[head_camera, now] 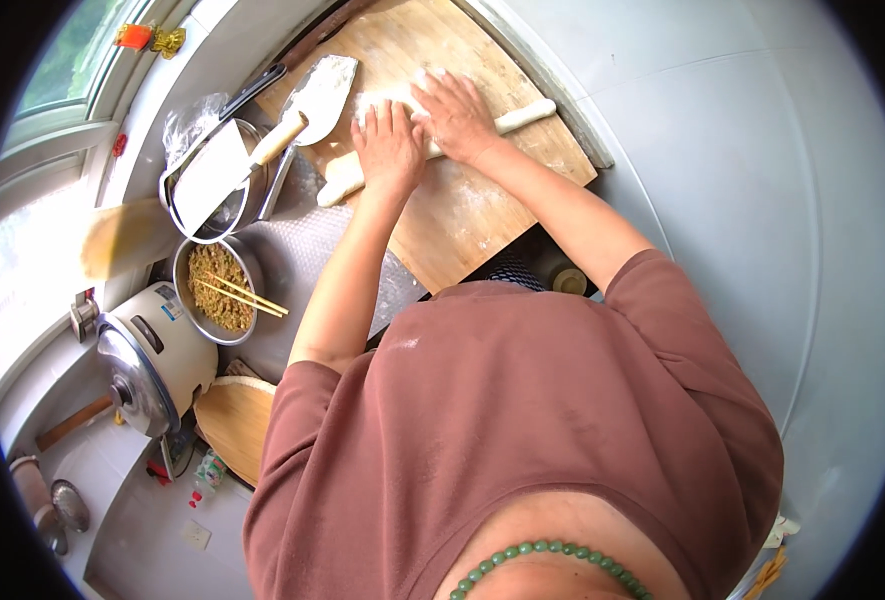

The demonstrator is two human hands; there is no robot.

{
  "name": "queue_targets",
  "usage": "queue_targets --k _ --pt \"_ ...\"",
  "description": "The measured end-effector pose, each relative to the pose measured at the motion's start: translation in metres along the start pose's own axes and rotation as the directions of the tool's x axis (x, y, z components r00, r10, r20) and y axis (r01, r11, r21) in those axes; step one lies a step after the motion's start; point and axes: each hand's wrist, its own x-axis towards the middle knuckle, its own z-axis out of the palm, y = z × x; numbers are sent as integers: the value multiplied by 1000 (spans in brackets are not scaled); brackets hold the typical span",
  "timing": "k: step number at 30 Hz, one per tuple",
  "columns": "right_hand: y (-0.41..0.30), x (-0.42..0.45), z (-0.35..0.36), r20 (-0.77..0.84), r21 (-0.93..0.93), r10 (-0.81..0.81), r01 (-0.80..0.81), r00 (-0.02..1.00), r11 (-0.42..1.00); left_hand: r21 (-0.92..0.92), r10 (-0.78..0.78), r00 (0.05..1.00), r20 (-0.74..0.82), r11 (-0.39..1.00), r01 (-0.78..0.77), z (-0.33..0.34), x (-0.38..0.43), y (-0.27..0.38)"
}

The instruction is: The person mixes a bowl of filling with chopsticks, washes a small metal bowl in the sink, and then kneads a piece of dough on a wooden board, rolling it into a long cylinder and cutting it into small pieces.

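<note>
A long rope of pale dough [526, 116] lies across a floured wooden board [461, 217]. My left hand [391, 150] rests palm down on the rope near its left end, fingers stretched forward. Farther along it, my right hand [455, 116] presses flat with its fingers spread. Both palms hide the middle of the dough. Neither hand grasps anything. Loose white flour is scattered beyond my fingertips. Left of my left hand, a flour-covered white piece [327, 97] lies at the board's edge; I cannot tell what it is.
A wooden-handled cleaver [213, 180] lies across a metal pot beside a black handle [253, 91]. Nearer stands a metal bowl of chopped filling [217, 300] with chopsticks [243, 294]. A rice cooker [158, 356] and round wooden board [240, 416] are at left. A wall [712, 150] borders the right.
</note>
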Motion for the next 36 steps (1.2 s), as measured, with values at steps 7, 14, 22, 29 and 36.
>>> queue_targets --k 7,14,22,29,36 --pt "-25 -151 -68 254 125 -87 56 963 991 -43 73 995 64 997 -71 -48 -99 -56" --pt "-14 -63 -26 284 -64 36 -19 958 998 -396 -85 964 251 900 182 -61 -92 -52" --pt "-11 -15 0 221 -19 -98 105 970 994 -567 -75 614 786 311 763 -73 -127 -73" --pt "3 -168 -79 392 36 -126 121 911 992 -559 90 560 823 300 773 -67 -178 -83" --pt "3 -20 -13 304 -64 -77 101 949 993 -553 -3 558 830 123 824 -81 -170 -97"
